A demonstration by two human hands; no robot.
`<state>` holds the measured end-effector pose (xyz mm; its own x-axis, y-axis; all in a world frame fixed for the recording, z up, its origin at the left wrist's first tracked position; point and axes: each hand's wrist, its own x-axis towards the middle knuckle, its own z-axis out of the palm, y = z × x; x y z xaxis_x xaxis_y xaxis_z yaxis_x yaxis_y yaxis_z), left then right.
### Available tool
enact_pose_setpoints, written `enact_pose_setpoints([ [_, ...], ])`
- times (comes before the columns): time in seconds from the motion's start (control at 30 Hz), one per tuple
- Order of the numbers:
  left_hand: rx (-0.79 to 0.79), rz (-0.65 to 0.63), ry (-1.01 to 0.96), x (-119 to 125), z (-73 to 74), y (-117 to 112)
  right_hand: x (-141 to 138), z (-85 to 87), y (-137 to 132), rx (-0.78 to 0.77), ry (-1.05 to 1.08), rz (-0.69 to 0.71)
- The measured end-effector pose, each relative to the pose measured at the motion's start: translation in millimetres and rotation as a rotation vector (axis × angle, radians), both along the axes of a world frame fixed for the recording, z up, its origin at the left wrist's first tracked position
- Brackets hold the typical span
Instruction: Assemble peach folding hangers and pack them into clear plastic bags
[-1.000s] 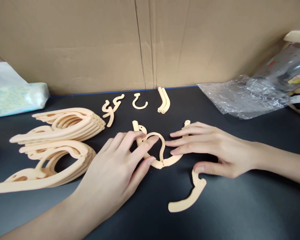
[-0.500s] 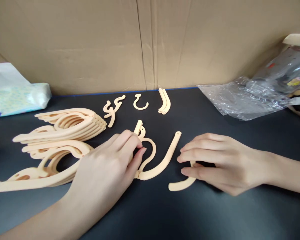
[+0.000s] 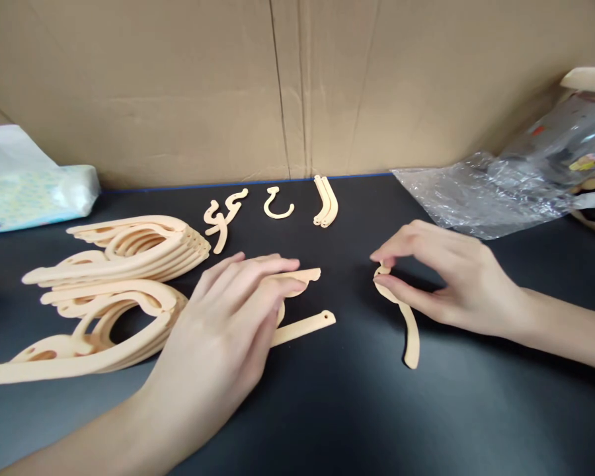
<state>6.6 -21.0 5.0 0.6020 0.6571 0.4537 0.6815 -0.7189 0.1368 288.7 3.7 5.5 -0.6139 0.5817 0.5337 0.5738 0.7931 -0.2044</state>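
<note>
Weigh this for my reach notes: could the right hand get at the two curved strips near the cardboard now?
Probably yes: no other piece lies between the right hand and the two curved strips. Its thumb and finger pinch a curved piece, though, which might need setting down first.

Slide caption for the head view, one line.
Left hand over a cream frame, right hand pinching a curved piece, stacked frames to the left.

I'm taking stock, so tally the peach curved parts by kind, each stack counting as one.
Stacks: 2
Frame, partly hidden by left hand: 1
Piece in right hand: 1
Crossed pieces: 2
Hook: 1
Paired strips: 2
Total: 9
</note>
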Motion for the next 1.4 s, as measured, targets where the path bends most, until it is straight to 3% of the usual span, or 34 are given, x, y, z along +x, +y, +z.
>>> enact_pose_setpoints([
  [0.1, 0.047, -0.102, 0.047, 5, 1.4, -6, 2, 2.1, -2, 0.172, -0.173, -0.168],
  [0.17, 0.098, -0.118, 0.102, 8, 0.8, -10, 2, 3.1, -5, 0.231, -0.277, -0.189],
  [0.33, 0.267, -0.127, 0.361, 6, 0.0, -18, -4, 2.2, -9, 0.217, -0.314, -0.119],
  [0.47, 0.307, -0.119, 0.487, 0, 1.7, -23, -7, 0.5, -9, 0.11, -0.242, -0.001],
  [0.67, 0.295, -0.136, 0.383, 3, -1.6, -18, -10, 0.2, -10, -0.102, -0.131, 0.186],
  [0.77, 0.251, -0.218, 0.328, 8, -3.8, -16, -11, -0.1, -10, -0.16, -0.108, 0.205],
  [0.93, 0.247, -0.308, 0.308, 9, -4.7, -21, -11, -4.1, -8, -0.14, -0.125, 0.085],
  [1.13, 0.271, -0.228, 0.311, 9, -2.9, -22, -11, -3.7, -10, -0.108, -0.11, 0.085],
  [1.27, 0.191, -0.216, 0.306, 11, -0.8, -17, -13, -1.0, -13, -0.147, -0.009, 0.112],
  [1.4, 0.062, -0.195, 0.181, 13, 0.9, -13, -14, -0.9, -16, -0.124, 0.045, 0.133],
])
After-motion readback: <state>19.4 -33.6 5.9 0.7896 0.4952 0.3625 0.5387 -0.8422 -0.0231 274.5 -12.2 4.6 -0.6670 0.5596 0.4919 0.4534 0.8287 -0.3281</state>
